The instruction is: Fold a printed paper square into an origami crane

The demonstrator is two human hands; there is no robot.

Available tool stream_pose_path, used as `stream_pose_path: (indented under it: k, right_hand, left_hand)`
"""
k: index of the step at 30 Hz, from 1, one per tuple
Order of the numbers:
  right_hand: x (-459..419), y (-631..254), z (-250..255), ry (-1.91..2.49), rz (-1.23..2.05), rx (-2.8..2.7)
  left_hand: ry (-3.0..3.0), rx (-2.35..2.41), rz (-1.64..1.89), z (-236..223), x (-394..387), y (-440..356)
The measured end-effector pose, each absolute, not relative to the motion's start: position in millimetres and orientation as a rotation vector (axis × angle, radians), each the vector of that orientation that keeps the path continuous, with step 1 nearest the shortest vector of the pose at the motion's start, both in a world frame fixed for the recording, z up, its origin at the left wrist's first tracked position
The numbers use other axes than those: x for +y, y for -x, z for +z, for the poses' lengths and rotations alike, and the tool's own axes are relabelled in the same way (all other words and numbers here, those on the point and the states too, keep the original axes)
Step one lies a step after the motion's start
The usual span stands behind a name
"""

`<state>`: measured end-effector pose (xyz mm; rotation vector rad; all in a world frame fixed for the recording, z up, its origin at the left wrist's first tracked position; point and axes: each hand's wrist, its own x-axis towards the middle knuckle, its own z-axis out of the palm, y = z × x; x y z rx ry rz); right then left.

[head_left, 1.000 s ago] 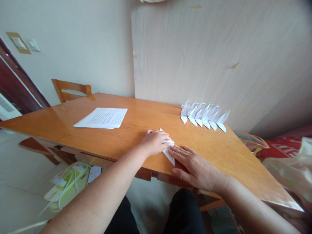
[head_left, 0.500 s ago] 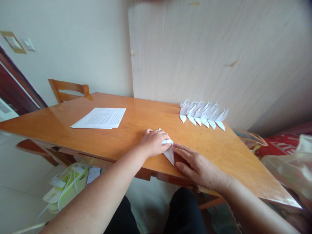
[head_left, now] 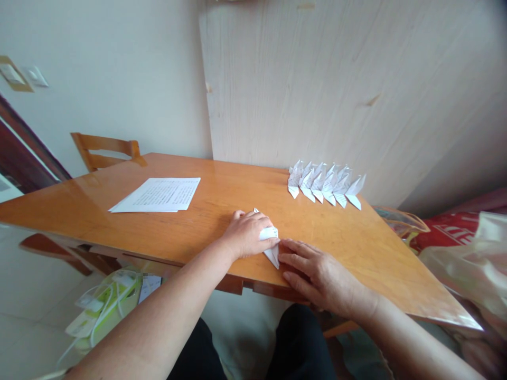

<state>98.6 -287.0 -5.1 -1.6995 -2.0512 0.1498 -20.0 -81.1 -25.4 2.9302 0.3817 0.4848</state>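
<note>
A small piece of folded white paper (head_left: pixel 272 255) lies near the front edge of the wooden table (head_left: pixel 222 198), one pointed end toward me. My left hand (head_left: pixel 249 235) covers its middle, with the fingers curled over it and the thumb pressed on it; part of the paper is hidden underneath. Just to the right rests my right hand (head_left: pixel 320 272), its fingers stretched out and the fingertips at or beside the paper's right edge. Whether they touch it I cannot tell.
Several folded paper pieces (head_left: pixel 328 184) stand in a row at the back right. A stack of printed sheets (head_left: pixel 158 194) lies on the left. Beyond are a chair (head_left: pixel 105 149), a green box with cables (head_left: pixel 101 311) below the table, and bags (head_left: pixel 467 253) at right.
My right hand has slid off the paper to its right side and its fingers have spread a little. My left hand has kept its hold, thumb shifted slightly. The view has turned slightly right.
</note>
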Motion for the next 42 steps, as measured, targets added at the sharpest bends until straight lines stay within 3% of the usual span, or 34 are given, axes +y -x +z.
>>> stream_pose_path:
  k: [42]
  right_hand:
    - [-297.5, -96.7, -10.3, 1.795, 0.063, -2.042]
  left_hand:
    - [-2.933, 0.332, 0.361, -18.2, -80.1, 21.9]
